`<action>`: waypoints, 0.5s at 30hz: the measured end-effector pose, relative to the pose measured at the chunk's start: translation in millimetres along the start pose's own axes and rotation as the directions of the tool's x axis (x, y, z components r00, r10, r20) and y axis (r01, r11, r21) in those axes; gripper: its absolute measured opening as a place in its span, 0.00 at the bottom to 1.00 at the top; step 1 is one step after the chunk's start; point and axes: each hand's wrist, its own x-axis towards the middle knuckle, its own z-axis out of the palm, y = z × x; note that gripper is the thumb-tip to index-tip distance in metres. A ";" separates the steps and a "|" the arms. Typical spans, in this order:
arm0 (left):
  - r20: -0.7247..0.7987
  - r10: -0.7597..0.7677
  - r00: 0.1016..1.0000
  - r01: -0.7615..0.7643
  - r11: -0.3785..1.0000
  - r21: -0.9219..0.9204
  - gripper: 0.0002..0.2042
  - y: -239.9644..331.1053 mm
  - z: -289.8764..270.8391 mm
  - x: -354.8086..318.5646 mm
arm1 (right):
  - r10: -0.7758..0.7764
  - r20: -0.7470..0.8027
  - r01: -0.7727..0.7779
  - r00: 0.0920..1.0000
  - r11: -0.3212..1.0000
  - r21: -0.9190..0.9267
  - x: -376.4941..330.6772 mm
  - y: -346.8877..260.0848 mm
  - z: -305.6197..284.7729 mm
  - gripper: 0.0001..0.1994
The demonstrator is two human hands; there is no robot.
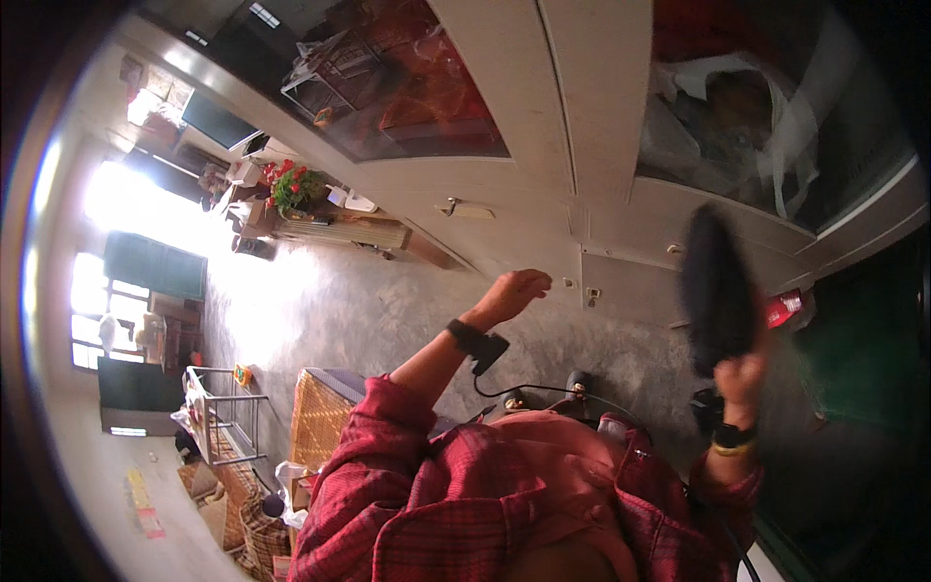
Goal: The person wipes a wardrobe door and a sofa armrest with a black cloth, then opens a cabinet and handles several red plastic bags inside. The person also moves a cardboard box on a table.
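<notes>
My right hand is closed around the lower end of a long, dark, oval duster-like thing. Motion blurs its outline, so I cannot make out its exact kind. It stands upright in front of the lower right part of a pale cabinet with glass panes. My left hand is in front of the cabinet's lower doors with its fingers loosely bent and nothing in them. A black strap with a small device is on my left wrist.
Behind the right pane is a white plastic bag. A red packet sits right of my right hand, near a green surface. To the left are a potted red-flowered plant, a metal frame and a woven chair on the grey floor.
</notes>
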 end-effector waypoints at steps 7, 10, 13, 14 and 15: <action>-0.277 -0.042 0.960 -0.005 0.986 -0.167 0.15 17.7 -63.8 -53.2 | -0.550 -0.439 0.179 0.710 0.744 -0.643 169.3 -81.4 -36.7 0.35; -0.307 -0.044 0.951 -0.017 0.981 -0.195 0.16 14.6 -76.6 -63.7 | -0.596 -0.231 0.266 0.769 0.626 -0.733 194.7 -110.3 27.5 0.39; -0.325 -0.023 0.946 -0.033 0.985 -0.168 0.16 6.2 -90.3 -71.1 | -0.550 -0.146 0.364 0.822 0.705 -0.609 181.7 -122.3 96.9 0.41; -0.334 -0.011 0.943 -0.047 0.985 -0.164 0.16 4.0 -96.6 -72.5 | -0.508 -0.095 0.342 0.856 0.695 -0.633 176.3 -121.8 108.3 0.40; -0.342 -0.001 0.940 -0.057 0.985 -0.160 0.16 2.5 -103.2 -73.7 | -0.474 -0.049 0.339 0.879 0.694 -0.636 168.5 -118.8 117.8 0.40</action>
